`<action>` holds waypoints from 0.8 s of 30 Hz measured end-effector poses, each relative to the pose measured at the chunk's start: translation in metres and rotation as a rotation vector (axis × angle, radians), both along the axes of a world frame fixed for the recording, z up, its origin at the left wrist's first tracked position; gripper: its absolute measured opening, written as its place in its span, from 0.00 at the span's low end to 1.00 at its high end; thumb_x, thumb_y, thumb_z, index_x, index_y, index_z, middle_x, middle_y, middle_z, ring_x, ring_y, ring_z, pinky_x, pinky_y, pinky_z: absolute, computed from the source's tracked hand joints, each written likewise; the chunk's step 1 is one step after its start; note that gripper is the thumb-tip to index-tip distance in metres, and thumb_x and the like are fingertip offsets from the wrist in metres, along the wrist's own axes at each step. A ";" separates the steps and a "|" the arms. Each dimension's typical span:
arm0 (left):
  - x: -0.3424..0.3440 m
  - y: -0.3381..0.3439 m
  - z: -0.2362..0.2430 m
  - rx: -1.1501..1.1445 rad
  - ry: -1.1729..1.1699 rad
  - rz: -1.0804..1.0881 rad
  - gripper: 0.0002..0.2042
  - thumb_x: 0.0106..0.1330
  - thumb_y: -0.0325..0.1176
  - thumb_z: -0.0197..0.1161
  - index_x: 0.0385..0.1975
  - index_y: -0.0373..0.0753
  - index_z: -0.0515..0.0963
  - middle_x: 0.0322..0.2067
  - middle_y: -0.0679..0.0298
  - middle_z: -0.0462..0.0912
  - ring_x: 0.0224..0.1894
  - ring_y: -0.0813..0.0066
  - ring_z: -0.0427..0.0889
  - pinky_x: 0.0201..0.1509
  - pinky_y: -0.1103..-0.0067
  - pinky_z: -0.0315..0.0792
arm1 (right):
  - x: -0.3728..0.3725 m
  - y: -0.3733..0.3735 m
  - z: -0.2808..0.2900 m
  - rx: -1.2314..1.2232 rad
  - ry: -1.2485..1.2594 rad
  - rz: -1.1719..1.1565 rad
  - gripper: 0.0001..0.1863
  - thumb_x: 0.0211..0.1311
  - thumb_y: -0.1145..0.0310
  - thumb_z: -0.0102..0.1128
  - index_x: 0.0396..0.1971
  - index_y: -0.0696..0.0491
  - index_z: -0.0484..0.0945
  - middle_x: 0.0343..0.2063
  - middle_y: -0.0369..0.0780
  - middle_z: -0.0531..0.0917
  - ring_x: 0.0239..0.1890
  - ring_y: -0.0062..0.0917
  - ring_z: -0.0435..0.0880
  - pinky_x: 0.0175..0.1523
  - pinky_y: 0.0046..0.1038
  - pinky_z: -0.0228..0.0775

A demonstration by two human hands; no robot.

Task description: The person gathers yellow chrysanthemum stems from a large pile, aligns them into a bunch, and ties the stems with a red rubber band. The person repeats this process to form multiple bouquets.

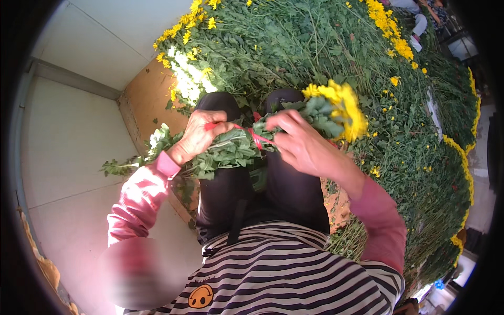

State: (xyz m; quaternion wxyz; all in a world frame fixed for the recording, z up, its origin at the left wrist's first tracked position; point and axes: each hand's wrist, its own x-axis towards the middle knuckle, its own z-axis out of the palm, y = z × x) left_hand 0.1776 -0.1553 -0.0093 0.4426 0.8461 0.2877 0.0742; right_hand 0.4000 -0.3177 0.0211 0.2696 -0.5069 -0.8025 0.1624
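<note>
A bunch of yellow flowers (341,107) with leafy green stems lies crosswise over my dark-trousered knees, its blooms toward the right. A red tie (256,139) is wrapped round the stems near their middle. My left hand (202,131) is closed on a length of the red tie, just left of the wrap, over the leaves. My right hand (296,142), right of the wrap beside the blooms, has its fingers bent on the other length of the tie.
Cut yellow-flowered stems (325,42) are heaped ahead and along the right. A brown board (142,97) lies under me, beside pale tiles (73,152) at the left. At the top right another person's leg (419,29) shows among the stems.
</note>
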 end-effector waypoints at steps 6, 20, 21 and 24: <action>0.039 -0.019 0.001 -0.774 -0.558 0.202 0.16 0.66 0.41 0.57 0.23 0.34 0.71 0.28 0.62 0.78 0.37 0.73 0.76 0.42 0.77 0.69 | -0.018 -0.027 0.007 -0.015 0.293 -0.098 0.07 0.51 0.78 0.60 0.21 0.59 0.70 0.41 0.39 0.77 0.30 0.30 0.77 0.36 0.29 0.71; 0.045 -0.057 0.003 -0.447 -0.358 -0.151 0.07 0.61 0.27 0.64 0.38 0.36 0.77 0.30 0.70 0.77 0.33 0.83 0.76 0.39 0.83 0.72 | -0.027 0.004 -0.007 0.041 0.729 -0.297 0.12 0.65 0.65 0.51 0.28 0.59 0.73 0.22 0.39 0.78 0.21 0.31 0.75 0.33 0.26 0.69; 0.045 -0.058 0.003 -0.482 -0.367 -0.122 0.07 0.62 0.27 0.63 0.38 0.35 0.78 0.30 0.69 0.78 0.34 0.83 0.76 0.39 0.83 0.72 | -0.025 0.009 -0.007 0.062 0.713 -0.251 0.13 0.65 0.62 0.52 0.31 0.59 0.73 0.25 0.40 0.79 0.25 0.33 0.79 0.34 0.28 0.70; 0.033 -0.053 -0.008 -0.696 -0.397 -0.010 0.06 0.66 0.28 0.59 0.36 0.32 0.79 0.30 0.66 0.79 0.35 0.81 0.77 0.41 0.82 0.73 | -0.018 0.009 -0.007 -0.148 0.283 -0.401 0.13 0.63 0.60 0.56 0.34 0.57 0.73 0.29 0.40 0.80 0.30 0.35 0.81 0.34 0.32 0.71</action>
